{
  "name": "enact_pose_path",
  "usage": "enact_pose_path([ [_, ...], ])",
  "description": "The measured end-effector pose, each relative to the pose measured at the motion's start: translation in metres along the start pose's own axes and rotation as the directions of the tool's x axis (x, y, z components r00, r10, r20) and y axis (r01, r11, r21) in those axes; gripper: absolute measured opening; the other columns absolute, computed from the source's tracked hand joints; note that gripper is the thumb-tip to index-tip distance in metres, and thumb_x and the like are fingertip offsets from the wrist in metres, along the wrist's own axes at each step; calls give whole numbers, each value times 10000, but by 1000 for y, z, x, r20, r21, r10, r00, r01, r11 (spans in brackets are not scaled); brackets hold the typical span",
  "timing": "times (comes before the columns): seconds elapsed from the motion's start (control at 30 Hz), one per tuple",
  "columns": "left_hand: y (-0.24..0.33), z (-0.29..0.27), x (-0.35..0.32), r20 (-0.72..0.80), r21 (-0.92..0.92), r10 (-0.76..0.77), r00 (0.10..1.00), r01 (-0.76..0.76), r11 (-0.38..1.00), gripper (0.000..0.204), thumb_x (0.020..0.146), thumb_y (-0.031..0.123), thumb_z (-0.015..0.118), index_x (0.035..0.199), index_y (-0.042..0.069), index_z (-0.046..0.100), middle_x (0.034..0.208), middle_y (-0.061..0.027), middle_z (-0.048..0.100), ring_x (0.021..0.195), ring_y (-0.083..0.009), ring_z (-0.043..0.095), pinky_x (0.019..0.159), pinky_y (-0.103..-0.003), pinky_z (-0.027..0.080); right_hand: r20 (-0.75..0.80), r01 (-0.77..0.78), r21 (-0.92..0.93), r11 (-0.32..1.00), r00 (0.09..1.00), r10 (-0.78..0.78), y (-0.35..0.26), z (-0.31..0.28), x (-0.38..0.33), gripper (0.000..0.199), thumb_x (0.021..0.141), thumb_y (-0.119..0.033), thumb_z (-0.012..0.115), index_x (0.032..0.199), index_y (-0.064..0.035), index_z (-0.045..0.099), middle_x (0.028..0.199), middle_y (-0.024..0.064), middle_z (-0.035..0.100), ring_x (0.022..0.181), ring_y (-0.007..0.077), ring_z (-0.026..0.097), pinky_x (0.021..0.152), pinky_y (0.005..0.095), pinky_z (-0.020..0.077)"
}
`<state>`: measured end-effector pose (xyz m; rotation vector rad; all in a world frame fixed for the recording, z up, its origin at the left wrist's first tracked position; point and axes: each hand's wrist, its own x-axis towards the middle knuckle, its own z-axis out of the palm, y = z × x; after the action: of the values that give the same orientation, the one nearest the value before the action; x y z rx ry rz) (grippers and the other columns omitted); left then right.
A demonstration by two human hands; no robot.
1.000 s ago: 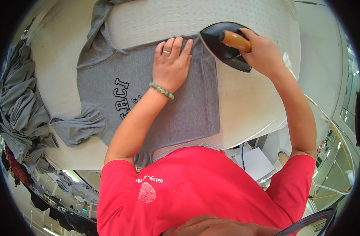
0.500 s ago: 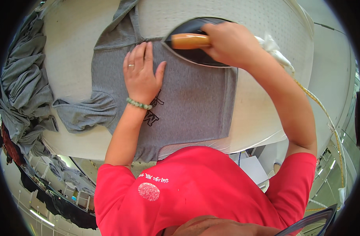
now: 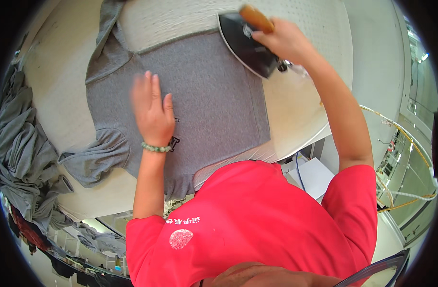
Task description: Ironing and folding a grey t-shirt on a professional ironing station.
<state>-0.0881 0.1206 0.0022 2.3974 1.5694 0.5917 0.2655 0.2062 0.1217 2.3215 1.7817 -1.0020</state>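
Observation:
A grey sweatshirt [image 3: 214, 91] lies spread on a padded, cream-covered ironing table [image 3: 295, 110], one sleeve reaching up at the far left and the other bunched at the near left. My right hand [image 3: 288, 42] grips the wooden handle of a black iron [image 3: 247, 45], whose plate covers the far right corner of the garment by its hem. Over the left part of the sweatshirt is my left hand [image 3: 153, 112], fingers stretched out and slightly blurred, holding nothing. Whether its palm touches the cloth I cannot tell. Dark lettering is partly hidden by that wrist.
A heap of grey garments [image 3: 20, 138] lies along the table's left side. Hoses and a cord [image 3: 396, 125] loop down at the right. Below the table's near edge stands a white box-like thing [image 3: 312, 174]. Dark clothes hang at the lower left.
The iron has turned, its handle now pointing up and left, and shifted right toward the hem. My left hand has moved nearer to me and left. The whole view has shifted somewhat.

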Motion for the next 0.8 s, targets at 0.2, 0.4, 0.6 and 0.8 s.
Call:
enact_pose_path([
  [0.2, 86, 38, 38, 160, -128, 278, 947, -260, 957, 634, 1004, 322, 647, 1542, 20, 502, 1661, -140, 420, 1576, -334, 318, 1294, -510, 227, -29, -253, 123, 960, 966, 258, 78, 49, -139, 441, 948, -353, 765, 1253, -49, 669, 990, 206, 747, 951, 362, 726, 831, 429, 554],
  [0.4, 148, 90, 74, 183, -141, 407, 895, -385, 912, 765, 990, 464, 643, 1579, 21, 438, 1680, -151, 375, 1595, -340, 263, 1305, -509, 186, -206, -365, 99, 926, 903, 378, 148, 82, -206, 534, 925, -328, 804, 1363, -80, 628, 1027, 162, 770, 928, 345, 749, 818, 399, 568],
  [0.6, 152, 96, 90, 95, -56, 403, 910, -399, 915, 717, 959, 451, 685, 1520, 37, 517, 1633, -175, 428, 1547, -368, 338, 1274, -522, 250, -163, -358, 260, 897, 899, 406, 152, 79, -216, 568, 916, -309, 813, 1399, -95, 603, 968, 158, 768, 855, 354, 747, 761, 409, 570],
  [0.8, 125, 64, 182, 149, -95, 98, 984, -84, 992, 656, 915, 423, 753, 1405, 17, 596, 1457, -225, 581, 1360, -381, 537, 1127, -475, 434, -121, -111, 196, 974, 983, 136, 123, 107, -254, 585, 852, -230, 834, 1375, -90, 613, 832, 146, 731, 701, 338, 715, 626, 413, 548],
])
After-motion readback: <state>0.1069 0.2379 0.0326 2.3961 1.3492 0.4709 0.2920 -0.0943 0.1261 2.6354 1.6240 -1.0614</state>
